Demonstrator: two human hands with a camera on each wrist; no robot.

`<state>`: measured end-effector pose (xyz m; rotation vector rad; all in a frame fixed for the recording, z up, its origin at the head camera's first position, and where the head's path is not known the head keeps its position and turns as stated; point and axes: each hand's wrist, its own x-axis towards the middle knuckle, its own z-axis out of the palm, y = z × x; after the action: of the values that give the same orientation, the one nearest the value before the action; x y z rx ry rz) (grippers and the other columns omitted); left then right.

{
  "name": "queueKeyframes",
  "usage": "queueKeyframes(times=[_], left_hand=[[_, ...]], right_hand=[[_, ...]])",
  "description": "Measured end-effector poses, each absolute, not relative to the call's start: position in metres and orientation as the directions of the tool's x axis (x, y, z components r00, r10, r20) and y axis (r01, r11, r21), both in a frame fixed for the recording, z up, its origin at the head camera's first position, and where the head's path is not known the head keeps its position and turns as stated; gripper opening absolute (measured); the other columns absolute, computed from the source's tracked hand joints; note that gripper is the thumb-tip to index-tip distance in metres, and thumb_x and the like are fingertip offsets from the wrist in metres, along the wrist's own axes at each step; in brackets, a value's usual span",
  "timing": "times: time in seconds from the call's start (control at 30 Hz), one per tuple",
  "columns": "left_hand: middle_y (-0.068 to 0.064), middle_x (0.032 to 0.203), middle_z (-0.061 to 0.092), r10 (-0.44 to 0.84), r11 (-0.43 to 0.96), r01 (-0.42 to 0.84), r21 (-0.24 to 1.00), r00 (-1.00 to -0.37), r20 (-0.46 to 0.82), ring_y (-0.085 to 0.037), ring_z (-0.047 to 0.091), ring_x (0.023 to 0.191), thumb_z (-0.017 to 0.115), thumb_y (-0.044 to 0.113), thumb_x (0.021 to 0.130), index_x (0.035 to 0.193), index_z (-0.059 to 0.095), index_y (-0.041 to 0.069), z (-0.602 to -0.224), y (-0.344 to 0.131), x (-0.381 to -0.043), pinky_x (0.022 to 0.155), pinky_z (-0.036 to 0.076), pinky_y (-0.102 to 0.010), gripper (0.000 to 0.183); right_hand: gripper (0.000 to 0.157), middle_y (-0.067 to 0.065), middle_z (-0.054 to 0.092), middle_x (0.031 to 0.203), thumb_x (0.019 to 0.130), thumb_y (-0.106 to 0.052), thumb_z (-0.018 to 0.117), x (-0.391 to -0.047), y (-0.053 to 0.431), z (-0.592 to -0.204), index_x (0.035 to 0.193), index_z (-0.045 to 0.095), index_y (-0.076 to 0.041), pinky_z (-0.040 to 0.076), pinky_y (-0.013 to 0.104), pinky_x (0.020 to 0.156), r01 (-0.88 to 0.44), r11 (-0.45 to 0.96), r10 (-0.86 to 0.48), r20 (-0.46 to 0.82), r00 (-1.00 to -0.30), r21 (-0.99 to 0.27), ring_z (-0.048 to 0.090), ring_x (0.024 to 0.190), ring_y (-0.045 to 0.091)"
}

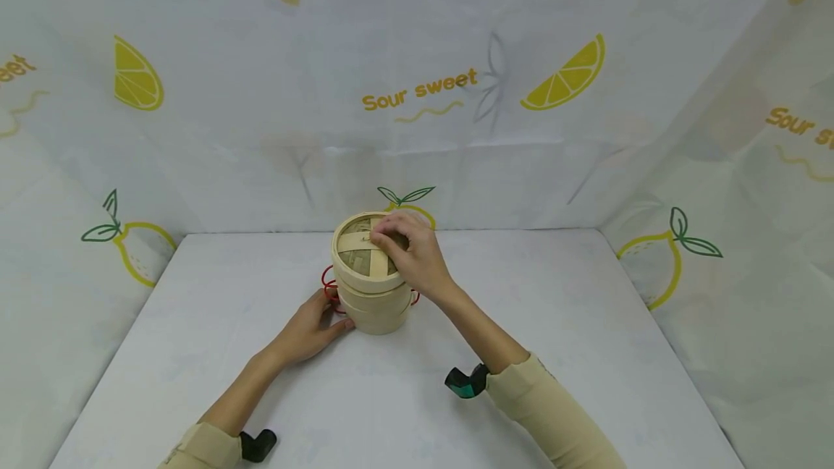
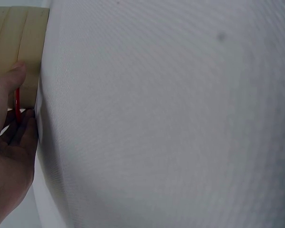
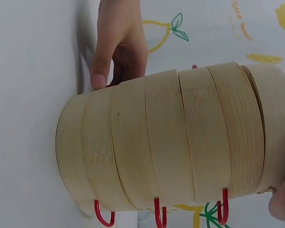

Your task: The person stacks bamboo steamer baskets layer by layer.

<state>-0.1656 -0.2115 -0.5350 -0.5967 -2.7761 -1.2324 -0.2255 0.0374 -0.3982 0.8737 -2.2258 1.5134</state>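
Observation:
A stack of round bamboo steamer baskets (image 1: 374,313) stands upright on the table, with red loop handles (image 3: 158,213) on its sides. On top lies the woven bamboo lid (image 1: 357,241) with crossed strips; the right wrist view shows a narrow dark gap under part of its rim. My right hand (image 1: 417,252) pinches the lid near its middle, thumb and fingertips together. Low on the stack's left side, my left hand (image 1: 305,331) holds the bottom basket, its thumb on the front and its fingers beside a red handle (image 2: 17,102). The left fingertips are partly hidden.
The white table (image 1: 521,295) extends to both sides and in front of the stack. Behind it hangs a pale cloth backdrop (image 1: 417,20) printed with lemons and lettering. Dark wrist-worn devices (image 1: 467,382) sit by both cuffs.

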Motion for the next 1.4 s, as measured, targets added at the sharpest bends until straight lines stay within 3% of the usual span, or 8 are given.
queueKeyframes(times=[0.37,0.77,1.4], left_hand=[[-0.012,0.135,0.066,0.328,0.622,0.347,0.702,-0.93,0.169,-0.029,0.067,0.13,0.082,0.02,0.098,0.146,0.056,0.001,-0.5307,-0.2126,-0.1638,0.115,0.058,-0.054,0.057],[-0.012,0.137,0.066,0.327,0.616,0.334,0.713,-0.932,0.154,-0.028,0.066,0.131,0.082,0.02,0.099,0.147,0.056,0.002,-0.5299,-0.2098,-0.1637,0.115,0.058,-0.054,0.058],[-0.012,0.136,0.067,0.327,0.625,0.339,0.703,-0.932,0.159,-0.028,0.067,0.131,0.081,0.021,0.099,0.147,0.056,0.002,-0.5291,-0.2097,-0.1634,0.115,0.058,-0.054,0.057]], right_hand=[[0.008,0.012,0.08,0.107,0.097,-0.01,0.08,-0.2256,0.0342,-0.4002,0.099,0.08,-0.002,0.057,0.044,0.107,-0.697,0.29,-0.352,0.605,-0.715,-0.655,0.068,0.114,0.03],[0.01,0.01,0.081,0.109,0.096,-0.012,0.083,-0.2262,0.0368,-0.4027,0.1,0.082,-0.003,0.06,0.038,0.108,-0.66,0.301,-0.325,0.576,-0.75,-0.688,0.07,0.117,0.027],[0.01,0.011,0.081,0.11,0.097,-0.012,0.083,-0.2247,0.0366,-0.4017,0.101,0.083,-0.003,0.06,0.039,0.109,-0.654,0.296,-0.31,0.577,-0.755,-0.696,0.071,0.117,0.028]])
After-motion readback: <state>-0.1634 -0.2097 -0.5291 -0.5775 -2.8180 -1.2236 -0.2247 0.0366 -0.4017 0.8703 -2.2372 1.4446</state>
